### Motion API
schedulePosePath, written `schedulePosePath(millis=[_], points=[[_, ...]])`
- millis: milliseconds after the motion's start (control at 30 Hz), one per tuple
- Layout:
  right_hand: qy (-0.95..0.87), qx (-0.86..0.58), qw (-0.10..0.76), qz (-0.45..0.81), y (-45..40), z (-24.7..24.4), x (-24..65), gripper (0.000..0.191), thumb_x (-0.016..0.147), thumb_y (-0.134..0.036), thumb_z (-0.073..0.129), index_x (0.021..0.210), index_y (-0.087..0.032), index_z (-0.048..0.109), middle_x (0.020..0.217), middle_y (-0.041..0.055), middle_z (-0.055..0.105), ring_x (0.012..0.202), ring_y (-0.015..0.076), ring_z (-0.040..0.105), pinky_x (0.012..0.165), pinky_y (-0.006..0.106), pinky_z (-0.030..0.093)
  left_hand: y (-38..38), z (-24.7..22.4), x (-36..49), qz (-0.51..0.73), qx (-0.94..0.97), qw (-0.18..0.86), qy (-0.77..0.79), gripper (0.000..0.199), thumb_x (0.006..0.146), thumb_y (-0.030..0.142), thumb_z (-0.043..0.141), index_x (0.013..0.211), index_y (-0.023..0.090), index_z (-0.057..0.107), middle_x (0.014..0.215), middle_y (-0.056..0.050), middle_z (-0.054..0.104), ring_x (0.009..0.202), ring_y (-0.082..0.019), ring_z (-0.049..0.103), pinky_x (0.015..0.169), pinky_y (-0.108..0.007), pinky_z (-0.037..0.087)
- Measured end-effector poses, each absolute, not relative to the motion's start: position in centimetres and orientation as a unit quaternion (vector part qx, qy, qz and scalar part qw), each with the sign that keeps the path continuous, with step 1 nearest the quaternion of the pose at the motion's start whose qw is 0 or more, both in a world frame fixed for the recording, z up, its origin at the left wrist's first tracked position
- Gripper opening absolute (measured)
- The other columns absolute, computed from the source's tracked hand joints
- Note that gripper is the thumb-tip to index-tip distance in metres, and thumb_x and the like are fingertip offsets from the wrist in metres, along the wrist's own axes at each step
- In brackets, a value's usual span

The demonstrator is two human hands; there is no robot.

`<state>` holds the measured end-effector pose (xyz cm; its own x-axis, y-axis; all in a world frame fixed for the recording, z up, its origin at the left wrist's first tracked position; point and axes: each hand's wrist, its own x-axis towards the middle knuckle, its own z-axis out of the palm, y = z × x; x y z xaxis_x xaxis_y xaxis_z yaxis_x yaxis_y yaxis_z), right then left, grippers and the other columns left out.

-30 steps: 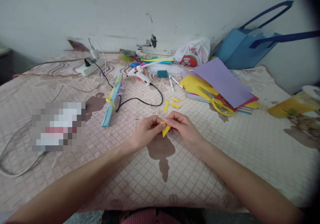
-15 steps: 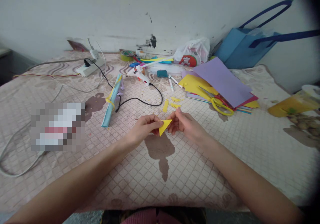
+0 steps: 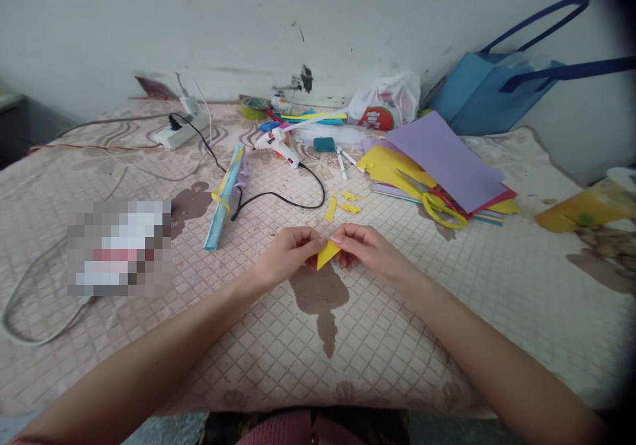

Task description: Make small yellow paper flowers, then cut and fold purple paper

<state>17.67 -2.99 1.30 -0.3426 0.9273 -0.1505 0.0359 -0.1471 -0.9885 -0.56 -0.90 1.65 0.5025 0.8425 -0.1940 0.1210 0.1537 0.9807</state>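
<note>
Yellow paper (image 3: pixel 327 255) is pinched between the fingers of the left hand (image 3: pixel 297 251) and right hand (image 3: pixel 362 247).

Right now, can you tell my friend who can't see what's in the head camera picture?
Two bare hands, left and right, pinch a small folded yellow paper above a patterned cloth. Beyond them lie yellow scraps, a white glue gun and, to the right, yellow-handled scissors on colored paper sheets.

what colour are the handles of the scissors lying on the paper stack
Yellow scissor handles, seen best in the head view.
</note>
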Motion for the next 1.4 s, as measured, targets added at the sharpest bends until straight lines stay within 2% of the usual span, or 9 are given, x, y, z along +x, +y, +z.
schedulePosePath(millis=[133, 300, 600, 767, 833, 933, 1100, 1300, 1400], points=[[-0.553, -0.448, 0.390, 0.584, -2.97, 1.30, 17.47, 0.024, 0.081, -0.038, 0.062, 0.070, -0.018, 0.054, 0.060, -0.0034, 0.055, 0.050, 0.0071, 0.047, 0.049, 0.023, 0.038, -0.97, 1.69, -0.48, 0.288, 0.584, 0.636, 0.415, 0.024, 0.080, 0.035, 0.059, 0.071, 0.013, 0.059, 0.064, 0.001, 0.057, 0.058, -0.008, 0.052, 0.058, -0.020, 0.043], [-0.541, -0.449, 0.423, 0.572, -2.76, 1.05, 17.54, 0.023, 0.080, -0.037, 0.063, 0.070, -0.018, 0.055, 0.061, -0.0034, 0.056, 0.053, 0.0083, 0.050, 0.053, 0.024, 0.040, -0.76, 1.80, -0.71, 0.282, 0.579, 0.648, 0.406, 0.021, 0.075, 0.033, 0.065, 0.072, 0.013, 0.059, 0.064, 0.001, 0.057, 0.057, -0.007, 0.053, 0.056, -0.020, 0.043], [-0.567, -0.439, 0.412, 0.562, -2.98, 1.17, 17.47, 0.020, 0.081, -0.035, 0.063, 0.072, -0.018, 0.056, 0.065, -0.0021, 0.058, 0.055, 0.0090, 0.052, 0.055, 0.025, 0.042, -0.70, 1.77, -0.70, 0.326, 0.576, 0.629, 0.408, 0.021, 0.077, 0.033, 0.063, 0.077, 0.013, 0.057, 0.067, 0.001, 0.057, 0.060, -0.008, 0.052, 0.057, -0.020, 0.042], [-0.593, -0.424, 0.380, 0.569, -3.16, 1.76, 17.42, 0.027, 0.085, -0.044, 0.055, 0.075, -0.019, 0.058, 0.067, -0.0008, 0.057, 0.061, 0.0113, 0.053, 0.059, 0.026, 0.043, -0.51, 1.64, -0.97, 0.334, 0.623, 0.595, 0.383, 0.023, 0.078, 0.036, 0.062, 0.075, 0.013, 0.058, 0.068, 0.000, 0.057, 0.062, -0.009, 0.051, 0.058, -0.021, 0.040], [-0.598, -0.422, 0.370, 0.572, -3.10, 1.76, 17.52, 0.030, 0.086, -0.047, 0.052, 0.074, -0.019, 0.057, 0.068, -0.0009, 0.054, 0.062, 0.0112, 0.051, 0.058, 0.025, 0.042, -0.47, 1.69, -1.13, 0.314, 0.654, 0.577, 0.374, 0.023, 0.079, 0.036, 0.060, 0.077, 0.013, 0.059, 0.070, -0.002, 0.058, 0.063, -0.010, 0.052, 0.059, -0.022, 0.041], [-0.607, -0.423, 0.360, 0.568, -2.96, 1.50, 17.60, 0.026, 0.082, -0.044, 0.059, 0.073, -0.020, 0.056, 0.066, -0.0026, 0.048, 0.060, 0.0104, 0.045, 0.054, 0.024, 0.037, -0.47, 1.80, -1.22, 0.300, 0.683, 0.556, 0.367, 0.022, 0.080, 0.035, 0.060, 0.077, 0.013, 0.061, 0.070, -0.002, 0.059, 0.064, -0.010, 0.051, 0.058, -0.022, 0.039], [-0.626, -0.438, 0.364, 0.532, -2.81, 1.29, 17.57, 0.022, 0.081, -0.038, 0.061, 0.071, -0.020, 0.053, 0.062, -0.0045, 0.044, 0.056, 0.0094, 0.038, 0.051, 0.024, 0.030, -0.38, 2.00, -1.13, 0.291, 0.647, 0.599, 0.371, 0.021, 0.079, 0.033, 0.061, 0.076, 0.012, 0.062, 0.066, 0.000, 0.057, 0.061, -0.010, 0.051, 0.057, -0.022, 0.039], [-0.615, -0.431, 0.335, 0.569, -2.68, 1.46, 18.13, 0.015, 0.078, -0.031, 0.065, 0.080, -0.018, 0.058, 0.071, -0.0020, 0.055, 0.064, 0.0105, 0.048, 0.059, 0.026, 0.037, -0.07, 2.00, -1.09, 0.298, 0.641, 0.590, 0.389, 0.021, 0.076, 0.032, 0.064, 0.074, 0.012, 0.061, 0.066, 0.000, 0.056, 0.061, -0.009, 0.051, 0.058, -0.022, 0.040], [-0.607, -0.435, 0.345, 0.569, -2.71, 1.54, 18.17, 0.017, 0.077, -0.034, 0.065, 0.081, -0.018, 0.059, 0.072, -0.0018, 0.055, 0.063, 0.0100, 0.047, 0.058, 0.025, 0.036, -0.03, 1.70, -1.00, 0.305, 0.644, 0.581, 0.394, 0.021, 0.076, 0.033, 0.064, 0.074, 0.012, 0.061, 0.065, 0.000, 0.057, 0.061, -0.009, 0.051, 0.057, -0.021, 0.040]])
